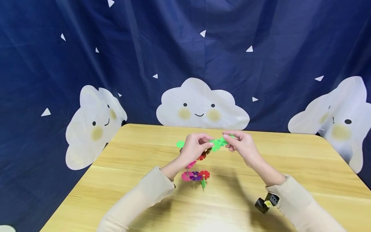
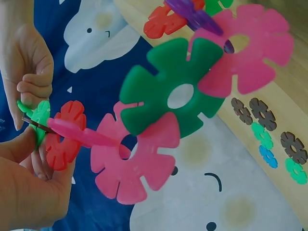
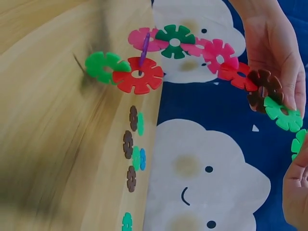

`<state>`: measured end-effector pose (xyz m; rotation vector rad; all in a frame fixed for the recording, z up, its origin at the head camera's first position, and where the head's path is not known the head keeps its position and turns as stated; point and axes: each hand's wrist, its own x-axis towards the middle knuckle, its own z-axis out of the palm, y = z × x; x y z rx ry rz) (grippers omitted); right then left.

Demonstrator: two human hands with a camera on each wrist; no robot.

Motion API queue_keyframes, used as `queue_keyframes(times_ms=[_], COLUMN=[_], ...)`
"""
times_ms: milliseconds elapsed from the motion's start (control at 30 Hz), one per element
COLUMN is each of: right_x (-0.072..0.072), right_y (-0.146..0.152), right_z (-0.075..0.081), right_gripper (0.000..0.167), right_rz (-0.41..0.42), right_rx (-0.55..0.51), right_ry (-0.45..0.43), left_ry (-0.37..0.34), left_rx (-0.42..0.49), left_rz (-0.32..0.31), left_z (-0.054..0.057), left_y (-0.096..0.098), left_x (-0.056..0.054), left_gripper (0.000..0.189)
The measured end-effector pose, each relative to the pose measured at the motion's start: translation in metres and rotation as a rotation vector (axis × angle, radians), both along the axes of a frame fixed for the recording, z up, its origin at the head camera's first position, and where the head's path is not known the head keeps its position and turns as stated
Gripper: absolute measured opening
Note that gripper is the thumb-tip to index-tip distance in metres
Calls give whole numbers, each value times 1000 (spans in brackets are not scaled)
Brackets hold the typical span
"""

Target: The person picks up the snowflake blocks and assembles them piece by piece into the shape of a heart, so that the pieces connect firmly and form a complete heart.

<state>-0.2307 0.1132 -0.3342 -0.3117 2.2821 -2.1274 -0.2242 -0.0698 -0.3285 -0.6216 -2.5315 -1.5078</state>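
Note:
A chain of interlocking flower-shaped plastic discs, with pink (image 2: 137, 161), dark green (image 2: 159, 84), red (image 3: 137, 76), purple (image 1: 195, 176) and brown (image 3: 265, 89) ones, hangs from my left hand (image 1: 195, 149). The left thumb and fingers pinch it near the brown disc and a bright green disc (image 3: 283, 114) at its upper end. My right hand (image 1: 244, 146) pinches another bright green disc (image 3: 298, 142) beside that end. Whether these two green discs are joined, I cannot tell. At the chain's lower end is a further green disc (image 3: 103, 67).
Loose brown (image 2: 293, 147), green (image 2: 262, 135) and blue (image 2: 268, 157) discs lie on the wooden table (image 1: 130, 161) beyond my left hand. Behind the table hangs a dark blue curtain (image 1: 179, 48) with white clouds. A black wrist device (image 1: 267, 202) is at my right sleeve.

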Motion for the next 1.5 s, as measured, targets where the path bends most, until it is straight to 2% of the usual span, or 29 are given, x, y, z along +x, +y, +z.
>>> queue_keyframes(times_ms=[200, 367, 600, 700, 800, 867, 933, 1067, 1167, 1300, 1500], right_x=[0, 0, 1, 2, 2, 2, 2, 2, 2, 2, 7], right_y=[-3, -7, -15, -15, -13, -10, -7, -5, -5, -4, -5], right_z=[2, 2, 1, 1, 3, 3, 3, 0, -3, -3, -4], right_gripper=[38, 36, 28, 29, 33, 37, 39, 38, 33, 26, 36], right_rz=[-4, -30, -83, -48, 54, 123, 156, 115, 88, 108, 119], right_rx=[4, 29, 179, 175, 94, 27, -8, -29, -57, -104, -89], right_ry=[-2, 33, 210, 246, 197, 126, 61, 14, 27, 47, 20], left_ry=[-10, -5, 44, 40, 14, -12, -30, -59, -74, -83, -88], left_rx=[-21, -30, -64, -63, -31, -4, 12, 42, 62, 86, 154], left_rz=[6, 10, 47, 63, 57, 44, 35, 29, 22, 16, 30], left_z=[1, 4, 5, 4, 4, 3, 3, 2, 1, 0, -6], left_y=[-2, 0, 3, 2, 0, -1, -2, -1, -1, 0, 1], left_x=[-4, -2, -1, -2, -4, -5, -6, -6, -6, -6, 0], left_gripper=[14, 13, 13, 12, 12, 12, 13, 12, 11, 10, 11])
